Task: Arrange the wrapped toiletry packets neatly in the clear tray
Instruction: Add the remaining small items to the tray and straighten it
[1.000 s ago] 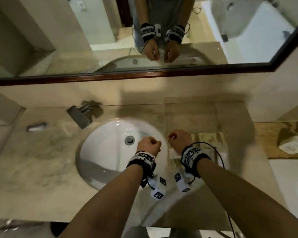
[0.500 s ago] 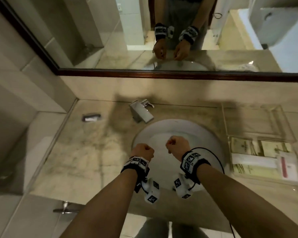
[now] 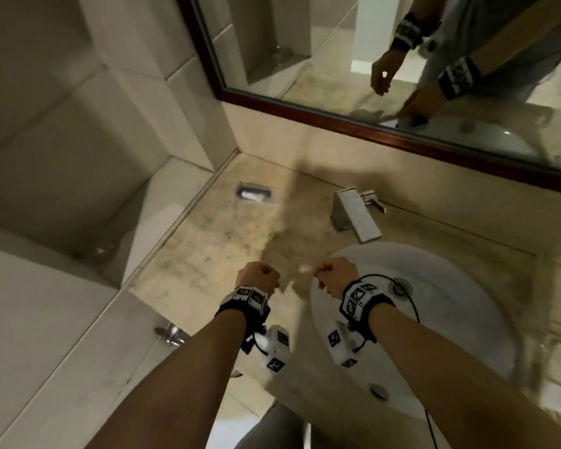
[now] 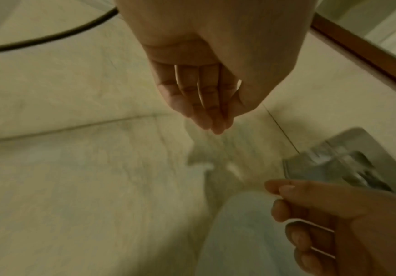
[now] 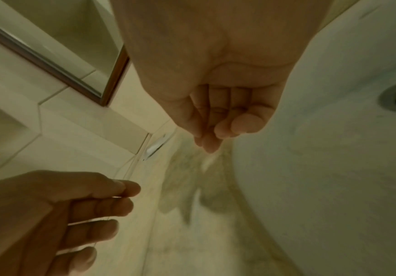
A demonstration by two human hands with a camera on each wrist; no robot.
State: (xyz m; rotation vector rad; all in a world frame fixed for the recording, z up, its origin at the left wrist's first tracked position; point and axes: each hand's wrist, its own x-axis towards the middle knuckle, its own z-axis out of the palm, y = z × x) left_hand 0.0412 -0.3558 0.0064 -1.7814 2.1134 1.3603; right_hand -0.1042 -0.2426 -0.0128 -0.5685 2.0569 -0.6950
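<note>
Both hands hang above the marble counter point(image 3: 188, 254), close to each other but not touching. The left hand point(image 3: 258, 278) is over the counter, its fingers point(image 4: 204, 104) loosely curled downward, and it holds nothing. The right hand point(image 3: 336, 277) is over the left rim of the white sink point(image 3: 450, 319); its fingers point(image 5: 218, 119) are also loosely curled, with the thumb near the fingertips. A small pale blur shows just beside its fingertips; I cannot tell if it is something pinched or only a reflection.

The sink basin has only its drain point(image 3: 400, 286) inside. The steel faucet point(image 3: 357, 218) stands behind it. A small steel dish point(image 3: 255, 192) sits in the far left corner of the counter, with something white in it. The clear tray and the packets are not visible in these views.
</note>
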